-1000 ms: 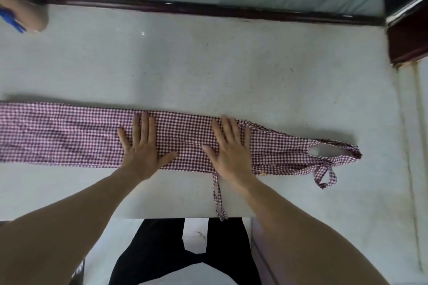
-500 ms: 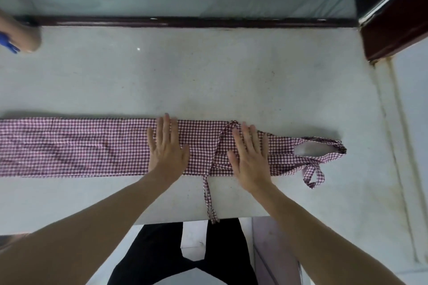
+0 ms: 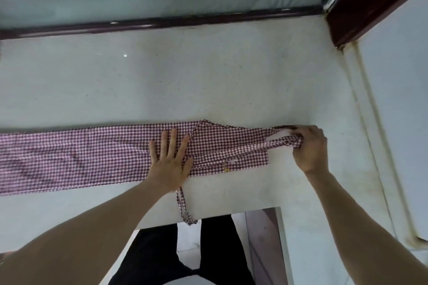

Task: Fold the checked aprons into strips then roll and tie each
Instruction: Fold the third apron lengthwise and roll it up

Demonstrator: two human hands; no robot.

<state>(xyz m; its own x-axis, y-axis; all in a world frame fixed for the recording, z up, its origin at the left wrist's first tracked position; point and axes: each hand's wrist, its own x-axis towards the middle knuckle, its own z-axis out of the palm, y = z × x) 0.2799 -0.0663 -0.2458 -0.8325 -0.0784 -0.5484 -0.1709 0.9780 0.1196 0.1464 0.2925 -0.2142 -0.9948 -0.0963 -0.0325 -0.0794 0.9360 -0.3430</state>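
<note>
A red-and-white checked apron (image 3: 81, 157) lies folded into a long strip across the white counter (image 3: 208, 81), running off the left edge of view. My left hand (image 3: 170, 159) presses flat on the strip near its middle, fingers straight. My right hand (image 3: 309, 146) pinches the neck loop (image 3: 282, 142) at the strip's right end, pulled in over the bib. One tie string (image 3: 184, 208) hangs from under my left hand over the counter's front edge.
A dark wooden rail (image 3: 162, 22) borders the counter's far side, with glass behind it. A dark red post (image 3: 370, 2) stands at the back right. A raised seam (image 3: 370, 122) runs down the right side. My dark trousers (image 3: 162, 257) show below the counter's notch.
My right hand left the strip's middle, went right and took hold of the neck loop, folding it in. The left hand shifted slightly right. The hand at far left is out of view.
</note>
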